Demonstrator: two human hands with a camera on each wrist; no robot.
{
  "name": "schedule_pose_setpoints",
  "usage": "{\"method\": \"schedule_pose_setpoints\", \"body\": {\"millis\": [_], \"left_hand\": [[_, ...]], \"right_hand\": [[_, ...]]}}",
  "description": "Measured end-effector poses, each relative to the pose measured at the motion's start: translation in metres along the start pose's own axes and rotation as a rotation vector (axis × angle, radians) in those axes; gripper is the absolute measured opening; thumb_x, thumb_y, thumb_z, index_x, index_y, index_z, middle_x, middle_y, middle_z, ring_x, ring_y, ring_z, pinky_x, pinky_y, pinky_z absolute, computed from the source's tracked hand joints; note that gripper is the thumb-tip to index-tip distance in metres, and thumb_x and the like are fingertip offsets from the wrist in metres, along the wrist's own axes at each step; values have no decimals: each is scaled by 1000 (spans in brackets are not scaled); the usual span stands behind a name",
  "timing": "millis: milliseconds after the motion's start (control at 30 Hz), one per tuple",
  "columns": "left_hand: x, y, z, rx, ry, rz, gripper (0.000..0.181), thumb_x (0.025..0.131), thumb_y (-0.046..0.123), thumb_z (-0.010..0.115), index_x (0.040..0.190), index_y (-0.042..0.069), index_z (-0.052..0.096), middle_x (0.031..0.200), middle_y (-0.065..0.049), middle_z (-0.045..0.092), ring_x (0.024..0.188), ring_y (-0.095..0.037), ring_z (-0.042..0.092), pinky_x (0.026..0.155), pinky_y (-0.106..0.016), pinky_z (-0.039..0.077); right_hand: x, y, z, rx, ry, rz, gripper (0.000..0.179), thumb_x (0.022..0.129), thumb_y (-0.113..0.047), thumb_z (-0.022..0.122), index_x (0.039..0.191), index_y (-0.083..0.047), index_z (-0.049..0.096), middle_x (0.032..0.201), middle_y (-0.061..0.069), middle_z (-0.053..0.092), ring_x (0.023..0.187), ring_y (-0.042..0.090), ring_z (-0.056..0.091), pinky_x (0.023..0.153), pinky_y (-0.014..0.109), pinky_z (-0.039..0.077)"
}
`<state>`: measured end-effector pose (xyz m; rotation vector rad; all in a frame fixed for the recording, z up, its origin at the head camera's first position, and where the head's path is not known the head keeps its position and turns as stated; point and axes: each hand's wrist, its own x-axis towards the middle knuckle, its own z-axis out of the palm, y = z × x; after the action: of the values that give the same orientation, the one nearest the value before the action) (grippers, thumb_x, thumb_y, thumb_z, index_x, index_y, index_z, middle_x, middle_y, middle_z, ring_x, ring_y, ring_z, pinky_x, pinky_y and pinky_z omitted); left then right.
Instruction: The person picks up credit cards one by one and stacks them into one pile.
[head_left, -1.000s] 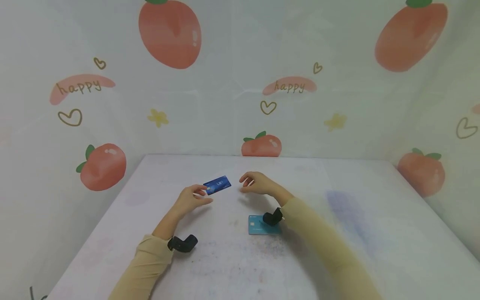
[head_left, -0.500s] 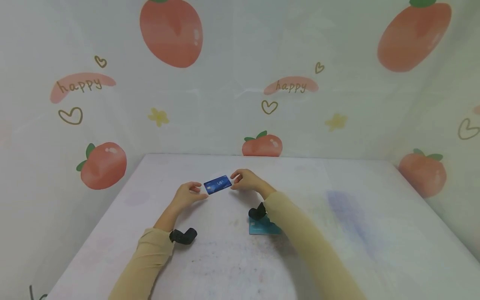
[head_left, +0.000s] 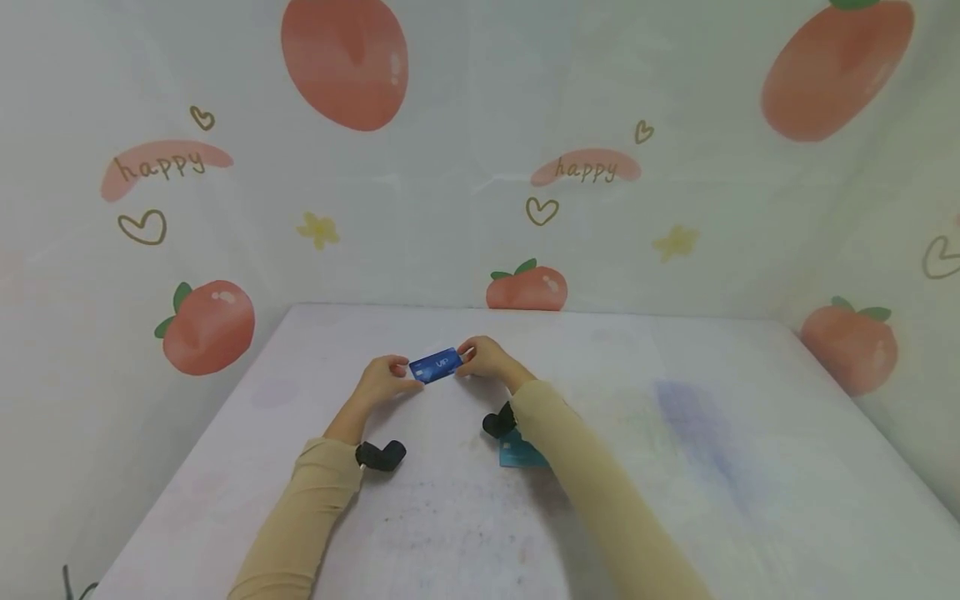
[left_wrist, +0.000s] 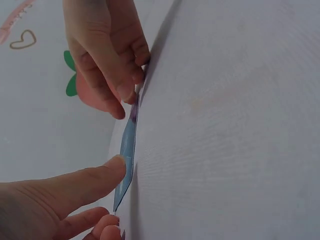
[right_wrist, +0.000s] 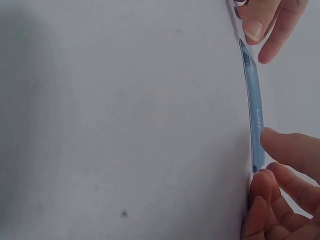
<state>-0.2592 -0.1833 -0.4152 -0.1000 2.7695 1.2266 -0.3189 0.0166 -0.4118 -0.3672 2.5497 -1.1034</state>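
A dark blue VIP card [head_left: 436, 366] lies flat or nearly flat on the white table [head_left: 450, 517]. My left hand [head_left: 381, 380] is at its left end, thumb on the near corner and curled fingers at the far corner. From the other side, my right hand [head_left: 486, 359] holds the right end between thumb and fingers. In the right wrist view the thumb rests against the card [right_wrist: 255, 110] edge-on, the fingertips at its end. The left wrist view shows the left thumb [left_wrist: 102, 175] over the card. A teal card [head_left: 520, 453] lies partly hidden under my right forearm.
A black wrist camera [head_left: 382, 455] is strapped to the left wrist and another camera [head_left: 498, 421] to the right, low over the teal card. Behind the table hangs a white cloth [head_left: 450, 208] printed with fruit, hearts and lettering.
My right hand has moved left to the VIP card's right end. My left hand drew back slightly, then closed on the left end. The card has barely shifted. The right forearm now covers more of the teal card.
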Motion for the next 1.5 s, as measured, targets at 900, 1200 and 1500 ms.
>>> {"method": "schedule_pose_setpoints", "body": {"millis": [900, 1200, 1500], "left_hand": [[7, 0, 7, -45, 51, -1, 56, 74, 9, 74, 122, -8, 49, 109, -27, 63, 100, -36, 59, 90, -43, 44], [1, 3, 9, -66, 61, 1, 56, 77, 9, 72, 126, -5, 48, 109, -25, 63, 100, -35, 59, 89, -44, 45], [-5, 9, 9, -167, 44, 8, 61, 78, 13, 72, 131, 0, 46, 115, -22, 60, 104, -32, 58, 82, -37, 48]], "right_hand": [[1, -1, 8, 31, 78, 52, 35, 77, -7, 73, 109, 1, 60, 91, 8, 60, 81, 16, 54, 70, 24, 47], [-7, 0, 4, 38, 62, 17, 40, 78, -6, 73, 113, 1, 57, 90, 6, 58, 80, 13, 52, 67, 20, 47], [-18, 4, -7, 59, 79, -30, 40, 78, -10, 73, 114, -2, 57, 98, 10, 62, 86, 17, 55, 72, 23, 45]]}}
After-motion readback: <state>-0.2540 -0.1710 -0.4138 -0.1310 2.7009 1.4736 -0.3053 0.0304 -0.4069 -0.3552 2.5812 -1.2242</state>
